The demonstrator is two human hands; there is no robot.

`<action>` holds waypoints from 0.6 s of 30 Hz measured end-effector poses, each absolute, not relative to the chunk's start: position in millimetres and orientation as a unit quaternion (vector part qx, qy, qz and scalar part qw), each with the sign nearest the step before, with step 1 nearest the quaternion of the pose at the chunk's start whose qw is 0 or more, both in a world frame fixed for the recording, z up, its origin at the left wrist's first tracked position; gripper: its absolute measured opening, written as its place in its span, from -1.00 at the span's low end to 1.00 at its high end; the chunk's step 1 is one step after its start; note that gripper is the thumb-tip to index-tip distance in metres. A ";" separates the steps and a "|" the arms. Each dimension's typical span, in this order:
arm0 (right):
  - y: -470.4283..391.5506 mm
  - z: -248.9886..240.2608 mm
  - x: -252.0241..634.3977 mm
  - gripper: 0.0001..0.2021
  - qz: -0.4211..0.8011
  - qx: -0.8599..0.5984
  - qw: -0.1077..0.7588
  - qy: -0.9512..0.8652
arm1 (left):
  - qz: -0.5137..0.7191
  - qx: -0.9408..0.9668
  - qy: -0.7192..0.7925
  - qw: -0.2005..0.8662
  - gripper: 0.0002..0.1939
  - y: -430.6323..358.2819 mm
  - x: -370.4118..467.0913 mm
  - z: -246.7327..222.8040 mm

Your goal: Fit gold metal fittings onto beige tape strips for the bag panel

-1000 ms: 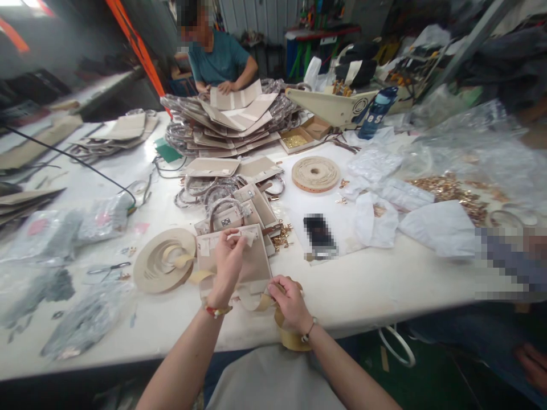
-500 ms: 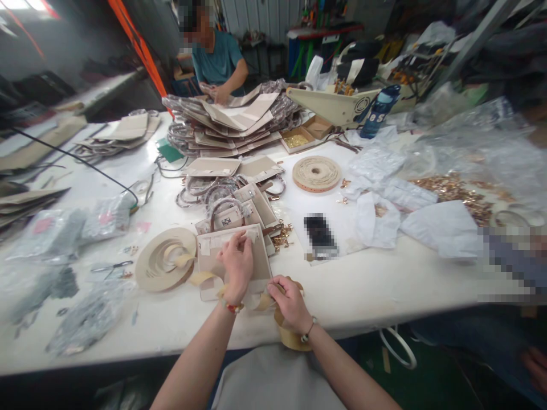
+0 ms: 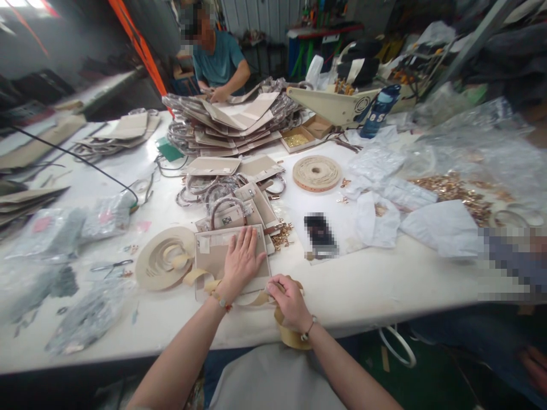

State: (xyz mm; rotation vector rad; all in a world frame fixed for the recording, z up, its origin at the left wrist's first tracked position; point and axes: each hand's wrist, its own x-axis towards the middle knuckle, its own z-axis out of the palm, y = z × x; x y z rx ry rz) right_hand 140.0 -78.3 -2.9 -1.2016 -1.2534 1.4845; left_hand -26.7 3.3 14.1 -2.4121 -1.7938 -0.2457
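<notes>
Beige panel (image 3: pixel 213 259) lies flat at the near edge of our white tabletop (image 3: pixel 367 285), its long side running away from us, just right of a tape roll (image 3: pixel 164 265). Our left hand (image 3: pixel 240 261) presses on it, palm down, fingers spread, gripping nothing. Our right hand (image 3: pixel 290 299), at the panel's near right corner, pinches a tan strip (image 3: pixel 256 300).
</notes>
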 end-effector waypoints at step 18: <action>-90.5 36.7 139.9 -0.80 0.607 -0.486 0.446 -0.444 | -0.103 -0.788 -0.596 -0.113 -0.72 60.7 -105.0 97.8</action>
